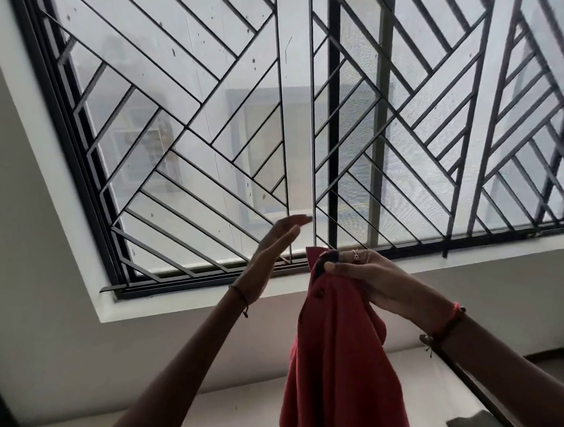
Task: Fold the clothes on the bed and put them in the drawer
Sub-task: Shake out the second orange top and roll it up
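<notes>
A: Position check. Red cotton garment with dark buttons (pixel 335 348) hangs in the air, raised in front of the barred window with black diagonal grille (pixel 202 119), above the pale bed surface (pixel 220 412). Not yet folded.

B: Hands?

A: Right hand (pixel 367 274) pinched closed on the garment's top edge, near what looks like the collar or placket. Left hand (pixel 276 250) flat, fingers spread, holding nothing, just beside the cloth but apart from it.

B: So the step in hand?

A: My reading: shaking it out and finding a second corner before laying it flat. Early in the task; no drawer in view.

B: How to do it well?

A: Bring the free hand to the matching shoulder or edge at the same height, so the cloth hangs square and unbunched. Keep the buttoned side consistent. Then lower it onto the bed smoothly, bottom hem first, to avoid creases.

B: Risk?

A: One-point grip lets the fabric twist.
</notes>
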Available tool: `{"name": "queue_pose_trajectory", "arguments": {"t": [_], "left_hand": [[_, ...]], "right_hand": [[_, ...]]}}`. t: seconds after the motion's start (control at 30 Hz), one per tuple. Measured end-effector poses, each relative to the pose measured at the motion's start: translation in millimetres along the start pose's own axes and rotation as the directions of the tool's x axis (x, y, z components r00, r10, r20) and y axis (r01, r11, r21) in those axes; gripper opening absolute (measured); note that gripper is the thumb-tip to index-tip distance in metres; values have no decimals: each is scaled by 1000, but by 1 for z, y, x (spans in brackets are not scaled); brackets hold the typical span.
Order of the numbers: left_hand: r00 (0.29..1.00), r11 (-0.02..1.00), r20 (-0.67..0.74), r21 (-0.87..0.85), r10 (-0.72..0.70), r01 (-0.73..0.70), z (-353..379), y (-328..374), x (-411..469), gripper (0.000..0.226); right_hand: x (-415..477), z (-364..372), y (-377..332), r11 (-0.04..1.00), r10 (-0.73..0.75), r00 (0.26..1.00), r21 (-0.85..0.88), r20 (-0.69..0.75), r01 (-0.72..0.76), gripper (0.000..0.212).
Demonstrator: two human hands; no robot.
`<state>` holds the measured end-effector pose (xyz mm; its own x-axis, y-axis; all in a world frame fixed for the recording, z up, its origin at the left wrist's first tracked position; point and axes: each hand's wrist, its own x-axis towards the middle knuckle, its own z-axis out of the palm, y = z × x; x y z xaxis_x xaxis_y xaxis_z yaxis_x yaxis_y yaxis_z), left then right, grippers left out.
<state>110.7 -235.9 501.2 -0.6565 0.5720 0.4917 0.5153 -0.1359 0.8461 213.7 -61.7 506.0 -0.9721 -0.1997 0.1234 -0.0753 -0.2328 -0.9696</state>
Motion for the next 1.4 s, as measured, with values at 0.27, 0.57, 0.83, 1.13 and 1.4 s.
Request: {"name": "queue_pose_trajectory", "arguments": {"t": [0.27,0.57,0.83,1.13,1.4], "left_hand": [[860,938,393,16,-325,347,22,12,-1,44],[944,991,305,-5,-128,136,18,14,-8,27],[869,897,366,-162,-332,411,25,40,-15,63],[840,860,367,-168,-400,483,18,36,-18,32],[856,887,268,-12,-442,462,28,42,-23,42]], "right_hand": [[-24,-2,-16,988,-66,998,-142,13,67,26],[-45,0,-12,993,-86,990,-87,-111,76,14],[-50,6,-13,980,-102,984,-184,-146,74,8],[-45,-3,-9,979,-99,973,-197,-209,57,6],[-38,-8,-1,961,-113,972,-270,-206,54,9]]}}
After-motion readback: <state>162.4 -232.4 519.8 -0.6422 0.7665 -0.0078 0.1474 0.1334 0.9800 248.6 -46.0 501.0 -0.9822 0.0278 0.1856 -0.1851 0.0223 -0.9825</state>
